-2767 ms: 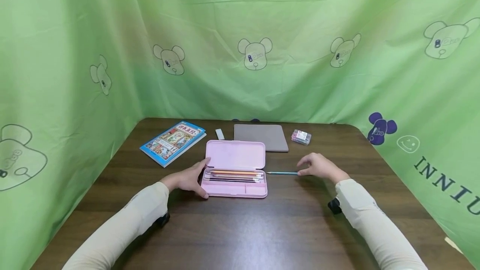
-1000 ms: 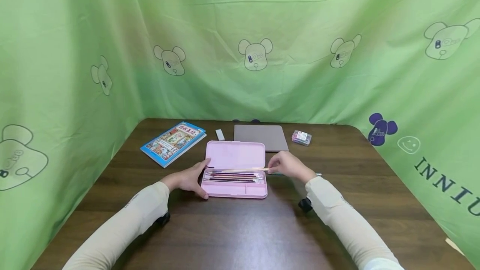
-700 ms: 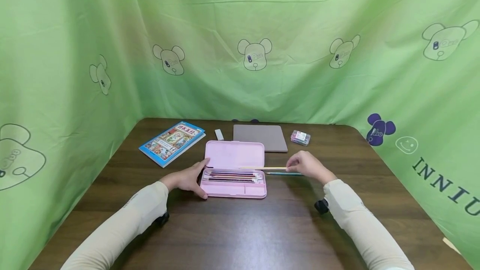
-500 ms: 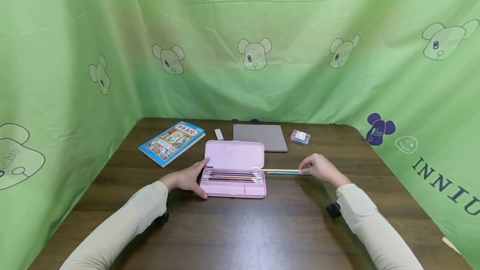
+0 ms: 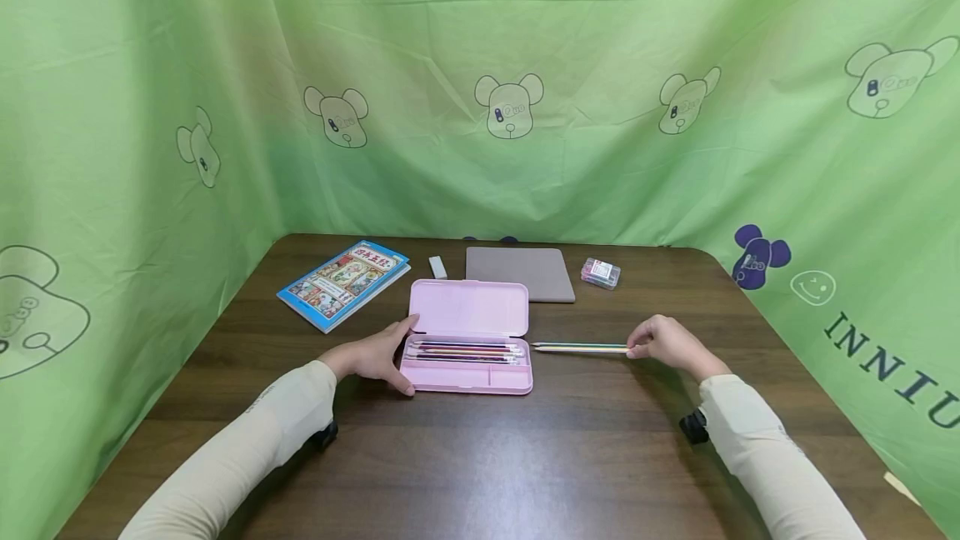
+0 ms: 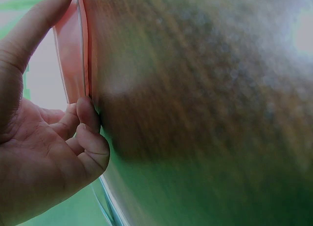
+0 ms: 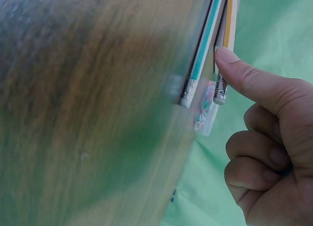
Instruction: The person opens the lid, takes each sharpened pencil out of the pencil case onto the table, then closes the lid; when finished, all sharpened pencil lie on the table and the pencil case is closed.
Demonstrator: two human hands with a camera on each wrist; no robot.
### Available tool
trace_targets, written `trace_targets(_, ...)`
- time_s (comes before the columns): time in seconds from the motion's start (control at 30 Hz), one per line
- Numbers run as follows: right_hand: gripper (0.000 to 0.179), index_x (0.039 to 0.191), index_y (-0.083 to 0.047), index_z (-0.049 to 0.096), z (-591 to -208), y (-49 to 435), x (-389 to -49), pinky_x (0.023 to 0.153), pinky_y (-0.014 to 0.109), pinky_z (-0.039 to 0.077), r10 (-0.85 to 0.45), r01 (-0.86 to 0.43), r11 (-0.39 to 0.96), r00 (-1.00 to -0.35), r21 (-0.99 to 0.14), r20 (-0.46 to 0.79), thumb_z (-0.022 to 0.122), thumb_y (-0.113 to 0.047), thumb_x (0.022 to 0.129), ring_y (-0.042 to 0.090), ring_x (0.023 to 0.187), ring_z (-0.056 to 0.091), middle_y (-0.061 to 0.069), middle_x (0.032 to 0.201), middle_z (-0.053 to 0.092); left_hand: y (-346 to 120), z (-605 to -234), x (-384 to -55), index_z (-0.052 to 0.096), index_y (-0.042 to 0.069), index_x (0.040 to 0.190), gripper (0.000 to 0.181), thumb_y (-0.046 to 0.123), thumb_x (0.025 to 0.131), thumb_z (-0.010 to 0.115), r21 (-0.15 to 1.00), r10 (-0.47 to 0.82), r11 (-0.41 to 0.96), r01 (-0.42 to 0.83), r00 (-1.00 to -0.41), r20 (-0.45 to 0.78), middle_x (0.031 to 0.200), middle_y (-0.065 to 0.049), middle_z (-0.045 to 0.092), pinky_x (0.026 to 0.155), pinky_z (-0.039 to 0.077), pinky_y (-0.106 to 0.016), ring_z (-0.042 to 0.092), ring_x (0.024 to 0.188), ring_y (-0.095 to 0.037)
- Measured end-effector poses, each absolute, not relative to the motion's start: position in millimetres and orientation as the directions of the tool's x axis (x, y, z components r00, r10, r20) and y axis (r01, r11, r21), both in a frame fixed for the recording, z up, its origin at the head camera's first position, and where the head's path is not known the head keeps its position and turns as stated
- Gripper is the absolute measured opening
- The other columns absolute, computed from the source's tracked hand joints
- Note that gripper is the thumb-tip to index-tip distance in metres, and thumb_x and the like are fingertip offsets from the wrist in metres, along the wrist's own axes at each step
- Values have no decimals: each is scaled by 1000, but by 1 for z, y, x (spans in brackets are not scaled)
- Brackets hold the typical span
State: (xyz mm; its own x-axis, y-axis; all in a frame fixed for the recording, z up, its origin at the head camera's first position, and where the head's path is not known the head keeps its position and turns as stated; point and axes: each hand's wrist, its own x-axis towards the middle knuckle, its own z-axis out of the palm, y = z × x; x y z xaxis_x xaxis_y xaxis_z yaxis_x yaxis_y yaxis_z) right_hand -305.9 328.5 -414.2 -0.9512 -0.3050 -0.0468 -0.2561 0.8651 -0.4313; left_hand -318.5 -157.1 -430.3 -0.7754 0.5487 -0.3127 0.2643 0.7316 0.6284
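Note:
An open pink pencil case [image 5: 450,377] lies on the table, its lid tipped back and several pencils [image 5: 465,352] in its long compartment. My left hand [image 5: 372,357] grips the case's left end, thumb and fingers spread around it; the left wrist view shows the fingertips at its edge. To the right of the case, my right hand [image 5: 669,343] pinches a yellow-and-white pencil [image 7: 230,20] near its eraser end, the other fingers curled in. Right alongside it lies a teal-and-white pencil [image 7: 201,57]. Both point left toward the case.
Behind the case lies a flat grey rectangular item [image 5: 536,273], partly covered by the lid. A small white block [image 5: 438,267] and a blue picture-covered book [image 5: 345,283] are at the back left. A small clear box [image 5: 601,273] sits at the back right. Green curtain [image 5: 420,190] surrounds the table.
My right hand took the yellow pencil out of the case and carried it right, lowering it beside the teal pencil, which it laid down earlier. My left hand stays on the case.

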Motion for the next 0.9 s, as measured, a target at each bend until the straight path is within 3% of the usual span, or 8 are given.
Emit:
trace_targets(0.37, 14, 83, -8, 72, -417, 324, -310, 68, 32, 47, -253, -181, 875, -962, -449, -106, 76, -18, 75, 15, 80, 58, 7, 88, 71, -157, -429, -318, -1, 8, 148, 119, 36, 68, 81, 636, 552, 727, 260, -773, -314, 151, -24, 11, 110, 20, -54, 19, 136, -36)
trace_targets(0.67, 18, 90, -3, 71, -415, 306, -315, 64, 29, 45, -305, -233, 842, -950, -487, -73, 74, -15, 76, 13, 74, 55, 10, 90, 71, -158, -428, -318, -1, 12, 149, 119, 37, 67, 81, 636, 536, 735, 235, -776, -333, 151, -21, 11, 111, 19, -53, 21, 136, -34)
trace_targets(0.9, 17, 90, -7, 72, -418, 277, -322, 66, 28, 45, -366, -303, 826, -929, -476, -43, 75, -16, 76, 10, 74, 54, 5, 89, 71, -157, -429, -318, -1, 12, 149, 119, 38, 67, 82, 633, 533, 738, 232, -776, -337, 151, -21, 10, 110, 20, -52, 20, 136, -34)
